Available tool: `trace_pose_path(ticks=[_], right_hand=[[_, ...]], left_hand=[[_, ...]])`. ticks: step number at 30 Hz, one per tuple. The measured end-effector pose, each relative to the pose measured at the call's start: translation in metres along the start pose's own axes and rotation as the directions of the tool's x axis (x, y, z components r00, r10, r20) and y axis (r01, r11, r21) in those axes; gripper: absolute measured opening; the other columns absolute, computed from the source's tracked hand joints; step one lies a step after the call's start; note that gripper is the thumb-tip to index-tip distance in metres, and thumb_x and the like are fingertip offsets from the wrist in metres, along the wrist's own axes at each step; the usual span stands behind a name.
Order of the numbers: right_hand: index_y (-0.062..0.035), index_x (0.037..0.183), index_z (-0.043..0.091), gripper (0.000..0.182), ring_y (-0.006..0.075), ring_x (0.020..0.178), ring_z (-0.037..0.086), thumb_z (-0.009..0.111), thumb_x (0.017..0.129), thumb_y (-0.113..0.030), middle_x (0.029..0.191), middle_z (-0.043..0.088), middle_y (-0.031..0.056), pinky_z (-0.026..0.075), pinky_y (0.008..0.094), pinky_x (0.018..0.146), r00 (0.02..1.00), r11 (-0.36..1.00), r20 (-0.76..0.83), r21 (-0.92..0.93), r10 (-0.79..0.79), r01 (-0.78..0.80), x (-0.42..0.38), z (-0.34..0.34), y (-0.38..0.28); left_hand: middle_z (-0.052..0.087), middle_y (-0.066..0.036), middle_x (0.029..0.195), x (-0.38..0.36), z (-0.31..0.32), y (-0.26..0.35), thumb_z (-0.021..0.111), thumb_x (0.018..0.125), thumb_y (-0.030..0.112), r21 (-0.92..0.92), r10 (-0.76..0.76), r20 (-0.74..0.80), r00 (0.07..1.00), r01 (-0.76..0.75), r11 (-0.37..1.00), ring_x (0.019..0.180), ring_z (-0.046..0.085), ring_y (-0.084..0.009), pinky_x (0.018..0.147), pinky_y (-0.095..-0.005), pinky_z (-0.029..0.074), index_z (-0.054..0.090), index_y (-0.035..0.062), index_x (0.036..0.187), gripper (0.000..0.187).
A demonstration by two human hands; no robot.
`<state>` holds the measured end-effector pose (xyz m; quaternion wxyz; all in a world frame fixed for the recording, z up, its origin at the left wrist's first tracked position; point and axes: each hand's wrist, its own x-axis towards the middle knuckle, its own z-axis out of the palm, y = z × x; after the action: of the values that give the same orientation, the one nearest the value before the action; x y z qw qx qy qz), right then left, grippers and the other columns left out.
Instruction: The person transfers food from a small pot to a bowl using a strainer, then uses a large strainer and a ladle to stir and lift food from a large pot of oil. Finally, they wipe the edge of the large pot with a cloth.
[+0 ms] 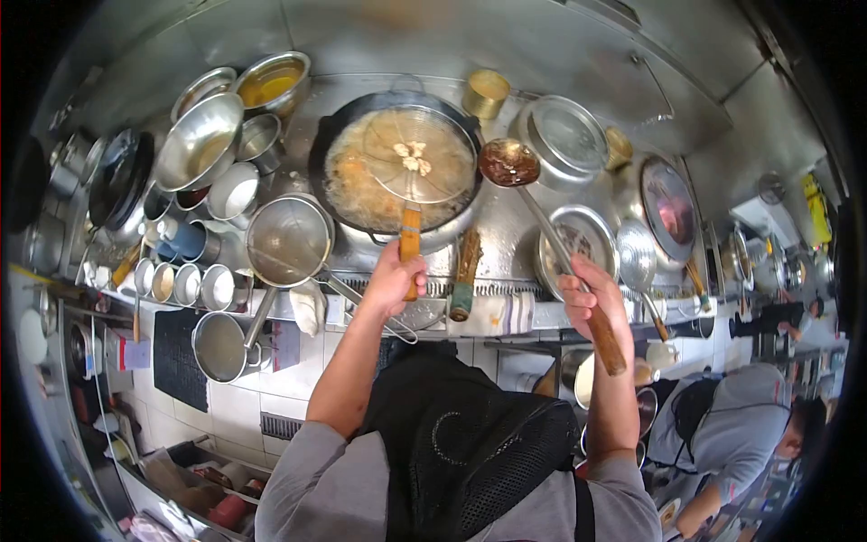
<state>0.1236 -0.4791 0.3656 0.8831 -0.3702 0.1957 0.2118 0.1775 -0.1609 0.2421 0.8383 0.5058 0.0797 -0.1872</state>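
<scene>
My left hand is wrapped round the wooden handle of a round wire skimmer. The skimmer is over a wok of bubbling oil, and a few pale fried pieces lie in its mesh. In my right hand is a long-handled ladle, gripped near its wooden end. The ladle's brown-coated bowl is just right of the wok, near a metal pot. A wooden brush-like tool with a green end lies between my hands.
Metal bowls and seasoning containers crowd the left side. A strainer rests beside the wok. At the right are a perforated ladle, a basin and a round lid. Another person bends over behind me, to the right.
</scene>
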Motion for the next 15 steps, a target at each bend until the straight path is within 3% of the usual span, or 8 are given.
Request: trace_pose_path(ticks=[2,3,6,7,9,10,13,15], right_hand=[[-0.01,0.127,0.044,0.033,0.0038,0.048,0.041,0.055,0.097,-0.018,0.077,0.051,0.0032,0.031,0.0187,0.038,0.998,0.985,-0.06,-0.172,-0.037,0.026,0.028,0.024,0.007],[-0.0024,0.142,0.032,0.056,0.0053,0.048,0.041,0.059,0.095,-0.018,0.077,0.052,0.0042,0.032,0.0203,0.04,0.989,0.952,-0.114,-0.3,-0.096,0.058,0.04,0.041,0.014],[-0.0034,0.142,0.036,0.055,0.0064,0.048,0.042,0.06,0.095,-0.018,0.074,0.052,0.0043,0.033,0.0237,0.037,0.981,0.788,-0.09,-0.61,-0.173,0.083,0.084,0.058,0.033],[-0.0034,0.142,0.036,0.055,0.0064,0.048,0.042,0.06,0.095,-0.018,0.074,0.052,0.0043,0.033,0.0237,0.037,0.983,0.789,-0.077,-0.608,-0.169,0.088,0.096,0.063,0.036],[-0.0022,0.143,0.039,0.055,0.0222,0.057,0.061,0.06,0.093,-0.017,0.084,0.064,0.0151,0.047,0.0339,0.047,0.974,0.442,-0.061,-0.896,-0.22,0.044,0.111,0.068,0.043],[-0.0022,0.143,0.039,0.055,0.0222,0.057,0.061,0.06,0.093,-0.017,0.084,0.064,0.0151,0.047,0.0339,0.047,0.974,0.448,-0.059,-0.893,-0.217,0.046,0.117,0.067,0.046],[-0.0018,0.14,0.043,0.054,0.0468,0.112,0.056,0.061,0.09,-0.013,0.116,0.061,0.0299,0.049,0.0441,0.089,0.837,-0.188,0.28,-0.958,-0.471,0.215,0.129,0.056,0.056],[-0.0021,0.141,0.042,0.054,0.0465,0.11,0.058,0.061,0.091,-0.013,0.115,0.061,0.0301,0.049,0.0439,0.087,0.79,-0.226,0.325,-0.944,-0.52,0.239,0.131,0.046,0.061]], left_hand=[[0.053,-0.006,0.078,0.002,0.002,0.01,0.058,0.088,0.001,-0.014,-0.006,-0.04,0.999,0.006,1.0,0.058,0.051,-0.013,0.049,-0.0289,0.045,0.045,0.0012,0.108,0.024],[0.053,-0.006,0.078,0.006,0.0,0.011,0.058,0.088,0.001,-0.016,-0.011,-0.026,1.0,0.011,1.0,0.058,0.051,-0.0128,0.049,-0.0288,0.044,0.044,0.0018,0.108,0.025],[0.053,-0.006,0.079,0.017,-0.011,0.014,0.059,0.087,0.001,-0.003,0.005,0.005,1.0,-0.005,1.0,0.059,0.051,-0.0122,0.048,-0.0283,0.043,0.044,0.0033,0.108,0.026],[0.053,-0.006,0.08,0.018,-0.013,0.018,0.059,0.087,0.001,-0.007,-0.005,0.007,1.0,0.005,1.0,0.059,0.051,-0.0122,0.048,-0.0281,0.043,0.044,0.0036,0.107,0.025],[0.053,-0.006,0.081,0.022,-0.017,0.022,0.059,0.087,0.001,-0.022,-0.022,0.011,1.0,0.023,1.0,0.06,0.051,-0.012,0.049,-0.0274,0.042,0.044,0.0043,0.106,0.024],[0.053,-0.006,0.081,0.022,-0.021,0.024,0.059,0.087,0.001,-0.015,-0.024,0.007,1.0,0.024,1.0,0.06,0.051,-0.012,0.049,-0.0274,0.042,0.044,0.0043,0.106,0.024],[0.054,-0.006,0.081,0.023,-0.024,0.029,0.059,0.087,0.001,-0.045,-0.05,0.001,0.999,0.05,0.998,0.06,0.051,-0.0118,0.049,-0.0272,0.042,0.045,0.004,0.105,0.023],[0.054,-0.006,0.08,0.023,-0.025,0.036,0.059,0.087,0.0,-0.063,-0.027,0.024,0.999,0.028,0.998,0.06,0.05,-0.0113,0.048,-0.0265,0.042,0.045,0.003,0.104,0.022]])
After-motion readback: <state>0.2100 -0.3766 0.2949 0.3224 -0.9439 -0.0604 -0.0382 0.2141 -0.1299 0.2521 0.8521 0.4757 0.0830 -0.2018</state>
